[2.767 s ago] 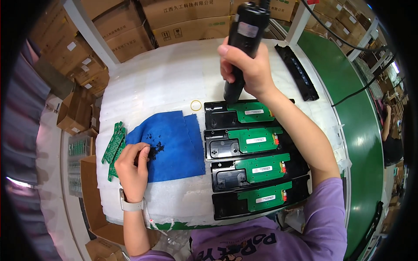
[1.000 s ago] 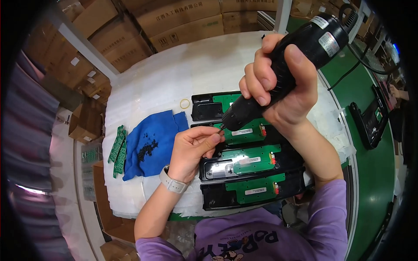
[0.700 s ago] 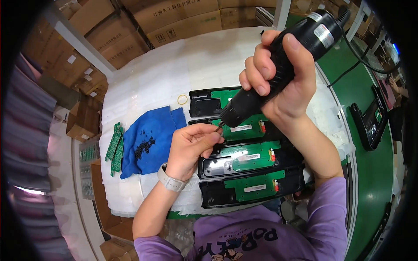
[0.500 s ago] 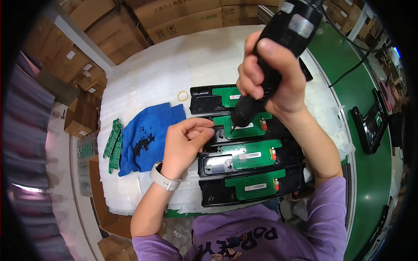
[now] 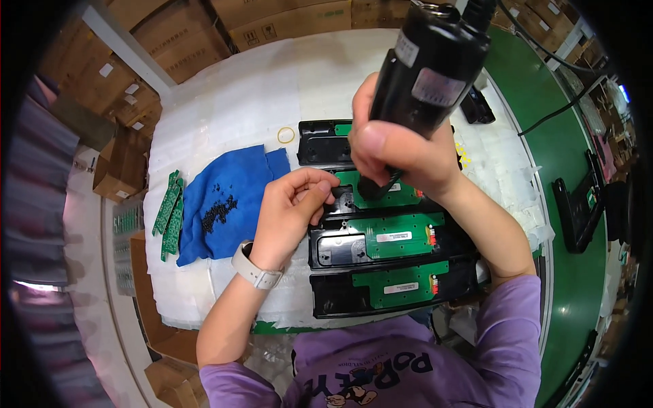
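Near the front edge of the white-covered table (image 5: pixel 224 102), right of its middle, we see in the head view four long black housings, one behind another, open sides up. The second housing from the far end (image 5: pixel 345 198) is the one under the tool, its fitted green circuit board (image 5: pixel 408 197) facing up. Lying flat and parallel, the housings seem set so that each board can be got at from above. The right hand (image 5: pixel 415 146) is wrapped around a black electric screwdriver (image 5: pixel 456 51), fingers closed on the barrel and thumb across the near side; we take the upright hold as a way of pressing straight down. Its nose stands over the left part of that board, but we cannot tell whether the bit touches. The left hand (image 5: pixel 289 207) is at that housing's left end, thumb and forefinger nearly together, the gap narrow; we cannot tell whether they pinch something small or touch the housing, perhaps to steady it. Toward the table's left edge, a blue cloth (image 5: pixel 248 177) bears a scatter of tiny black pieces (image 5: pixel 218 214), probably screws, perhaps kept there so they neither roll nor stray from the left hand. Between cloth and left edge lie narrow green circuit strips (image 5: pixel 166 204).
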